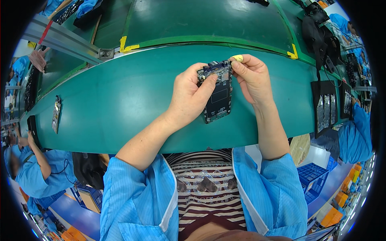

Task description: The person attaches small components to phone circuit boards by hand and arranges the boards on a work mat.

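A black circuit board [217,97] is held up over the green table, its far end packed with small parts and a dark blue connector. My left hand [192,93] grips its left edge, the thumb pressed on the face near the connector. At the board's far right corner, my right hand [254,76] pinches with thumb and forefinger; a yellow cover sits on one fingertip. Whatever small piece may be between those fingertips is hidden. Another narrow circuit board [56,114] lies alone on the table to the left.
A black tray [325,108] with several boards lies at the right table end. Beyond the green table [140,100] runs a green-edged line with yellow corner marks [128,45]. A metal frame bar [68,40] crosses at far left. Co-workers in blue sit left and right; a blue crate [315,180] stands below right.
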Available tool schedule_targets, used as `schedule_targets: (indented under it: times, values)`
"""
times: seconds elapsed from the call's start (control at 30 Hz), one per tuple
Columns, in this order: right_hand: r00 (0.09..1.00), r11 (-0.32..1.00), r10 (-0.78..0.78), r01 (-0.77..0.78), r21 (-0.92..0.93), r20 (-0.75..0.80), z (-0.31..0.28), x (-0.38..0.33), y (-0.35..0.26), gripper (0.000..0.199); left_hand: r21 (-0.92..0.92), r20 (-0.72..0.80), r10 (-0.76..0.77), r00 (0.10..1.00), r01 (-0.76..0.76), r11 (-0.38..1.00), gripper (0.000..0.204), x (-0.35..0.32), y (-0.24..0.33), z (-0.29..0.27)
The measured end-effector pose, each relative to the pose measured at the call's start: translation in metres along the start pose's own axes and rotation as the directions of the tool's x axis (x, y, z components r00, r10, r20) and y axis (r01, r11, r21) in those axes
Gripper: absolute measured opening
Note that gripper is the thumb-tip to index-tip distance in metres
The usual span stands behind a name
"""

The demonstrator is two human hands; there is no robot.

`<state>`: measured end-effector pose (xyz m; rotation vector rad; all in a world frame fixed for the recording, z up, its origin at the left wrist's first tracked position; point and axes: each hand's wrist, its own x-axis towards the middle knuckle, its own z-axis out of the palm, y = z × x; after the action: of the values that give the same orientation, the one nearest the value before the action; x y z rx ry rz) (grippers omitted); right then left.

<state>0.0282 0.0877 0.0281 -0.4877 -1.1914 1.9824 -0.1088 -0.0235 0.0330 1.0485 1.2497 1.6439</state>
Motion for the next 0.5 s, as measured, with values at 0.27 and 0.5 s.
schedule_targets:
  times: [0.27, 0.5]
  values:
    - [0.999, 1.0, -0.001, 0.002, 0.031, -0.039, 0.0037, -0.0016, 0.003, 0.011, 0.018, -0.007, 0.016, 1.0, -0.016, 1.0, 0.012, 0.0, 0.0004, 0.0007]
    - [0.997, 0.998, -0.003, 0.008, 0.064, -0.076, 0.0087, -0.0029, 0.0054, 0.011, 0.017, -0.019, 0.013, 1.0, -0.012, 1.0, 0.011, -0.0007, 0.0013, 0.0017]
